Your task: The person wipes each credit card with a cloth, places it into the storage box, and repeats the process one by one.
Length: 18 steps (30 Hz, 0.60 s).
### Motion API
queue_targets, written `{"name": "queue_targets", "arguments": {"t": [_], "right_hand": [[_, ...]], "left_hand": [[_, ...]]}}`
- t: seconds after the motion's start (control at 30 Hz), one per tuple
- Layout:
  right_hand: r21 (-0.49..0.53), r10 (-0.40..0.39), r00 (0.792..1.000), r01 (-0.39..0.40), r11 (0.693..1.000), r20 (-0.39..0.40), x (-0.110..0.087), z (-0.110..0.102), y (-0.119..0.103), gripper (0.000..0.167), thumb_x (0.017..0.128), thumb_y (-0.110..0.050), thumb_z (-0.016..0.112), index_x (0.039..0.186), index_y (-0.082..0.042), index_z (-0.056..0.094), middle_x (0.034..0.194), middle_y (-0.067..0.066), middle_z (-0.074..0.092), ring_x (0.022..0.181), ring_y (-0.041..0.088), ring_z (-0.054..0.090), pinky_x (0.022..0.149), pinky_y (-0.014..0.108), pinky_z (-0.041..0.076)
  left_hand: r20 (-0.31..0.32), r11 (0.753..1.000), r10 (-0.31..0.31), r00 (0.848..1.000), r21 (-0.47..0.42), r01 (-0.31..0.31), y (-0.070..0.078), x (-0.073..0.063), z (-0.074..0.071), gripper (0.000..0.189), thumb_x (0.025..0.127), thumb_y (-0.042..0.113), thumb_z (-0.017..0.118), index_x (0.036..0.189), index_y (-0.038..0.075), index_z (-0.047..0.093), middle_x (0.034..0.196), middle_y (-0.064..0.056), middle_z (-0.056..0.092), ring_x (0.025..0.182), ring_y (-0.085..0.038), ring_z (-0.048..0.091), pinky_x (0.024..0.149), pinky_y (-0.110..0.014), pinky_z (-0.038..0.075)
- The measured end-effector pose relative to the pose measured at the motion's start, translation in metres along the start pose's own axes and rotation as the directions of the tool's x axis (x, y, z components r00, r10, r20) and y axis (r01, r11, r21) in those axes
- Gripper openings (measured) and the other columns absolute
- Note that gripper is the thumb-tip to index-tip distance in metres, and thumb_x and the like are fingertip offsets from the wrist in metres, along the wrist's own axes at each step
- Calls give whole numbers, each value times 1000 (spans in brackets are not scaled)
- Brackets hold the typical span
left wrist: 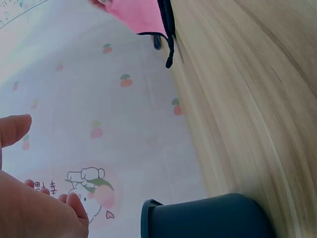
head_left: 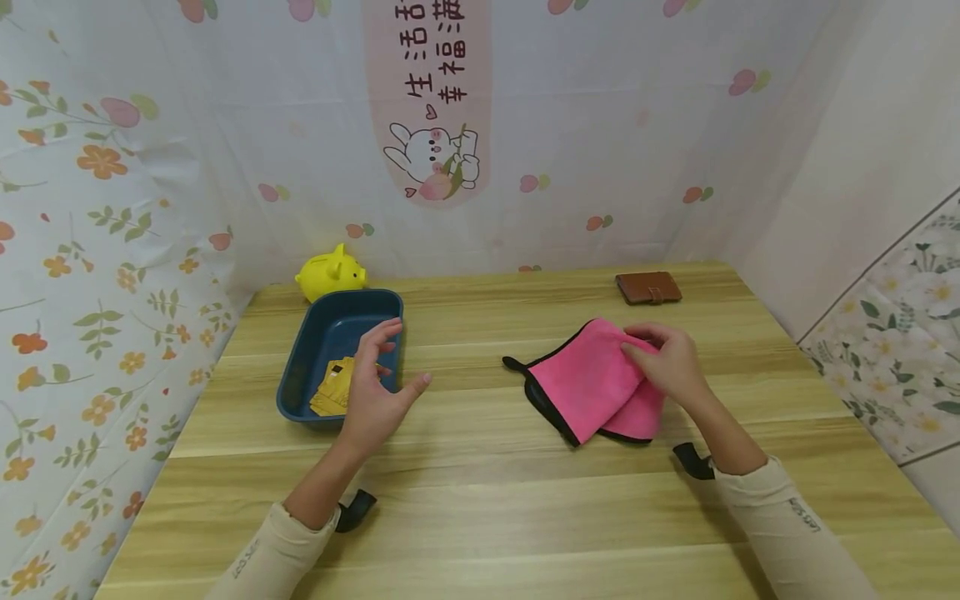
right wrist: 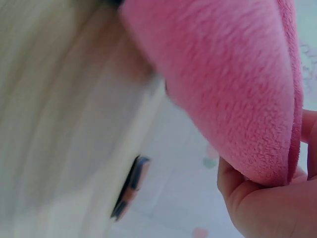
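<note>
A pink towel (head_left: 588,371) with black edging and a small black hanging loop is folded over on the right half of the table. My right hand (head_left: 670,362) pinches its right side between thumb and fingers; the right wrist view shows the fluffy towel (right wrist: 223,84) held up at that edge. On the left, my left hand (head_left: 375,396) is raised near the right wall of a dark blue bin (head_left: 288,379), fingers spread and holding nothing. Gold cards or packets (head_left: 335,385) lie inside the bin, partly hidden behind that hand.
Behind the bin stands a yellow piggy bank (head_left: 330,273). A brown leather wallet or phone case (head_left: 648,287) lies at the back right of the wooden table (head_left: 465,500). A patterned cloth wall (head_left: 570,133) rises along the table's back edge.
</note>
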State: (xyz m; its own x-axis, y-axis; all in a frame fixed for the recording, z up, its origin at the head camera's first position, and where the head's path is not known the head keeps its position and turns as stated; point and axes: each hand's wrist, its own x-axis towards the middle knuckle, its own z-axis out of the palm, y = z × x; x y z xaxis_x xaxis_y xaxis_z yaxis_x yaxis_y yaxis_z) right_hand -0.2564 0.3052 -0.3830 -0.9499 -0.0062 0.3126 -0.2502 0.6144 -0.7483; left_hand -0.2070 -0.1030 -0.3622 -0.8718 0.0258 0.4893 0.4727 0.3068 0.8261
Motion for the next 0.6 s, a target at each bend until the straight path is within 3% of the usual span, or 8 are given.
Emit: {"name": "queue_targets", "arguments": {"t": [0.1,0.37,0.47,0.6], "right_hand": [[-39,24,999,-22,999,28,2,-4,12,25,90,-7,73,111,5,71,104,23,71,85,-4,58,69,6,45],[-104,75,992,-63,993,107,5,-13,36,25,91,-4,69,113,7,68,108,26,69,95,37,65,71,13,46],[-127,77,987,-60,990,139,6,-15,41,25,91,-4,69,113,9,68,108,28,69,96,42,66,75,26,55],[-143,95,978,-69,987,187,8,-15,47,27,91,-3,68,115,10,66,111,29,67,99,46,66,81,48,58]], "left_hand": [[23,1000,-7,1000,-8,7,0,0,1,67,81,0,80,140,8,48,149,-9,40,118,-25,39,84,-51,38],[85,999,-36,996,-24,39,6,1,8,67,82,-1,79,140,11,48,149,-7,40,118,-25,39,84,-46,37],[109,998,-50,993,-22,52,9,2,12,69,81,-1,80,140,13,48,148,-6,41,119,-25,40,84,-43,36],[140,999,-45,989,-7,47,12,3,17,71,80,1,81,141,14,47,148,-4,42,120,-25,40,85,-49,38]]}}
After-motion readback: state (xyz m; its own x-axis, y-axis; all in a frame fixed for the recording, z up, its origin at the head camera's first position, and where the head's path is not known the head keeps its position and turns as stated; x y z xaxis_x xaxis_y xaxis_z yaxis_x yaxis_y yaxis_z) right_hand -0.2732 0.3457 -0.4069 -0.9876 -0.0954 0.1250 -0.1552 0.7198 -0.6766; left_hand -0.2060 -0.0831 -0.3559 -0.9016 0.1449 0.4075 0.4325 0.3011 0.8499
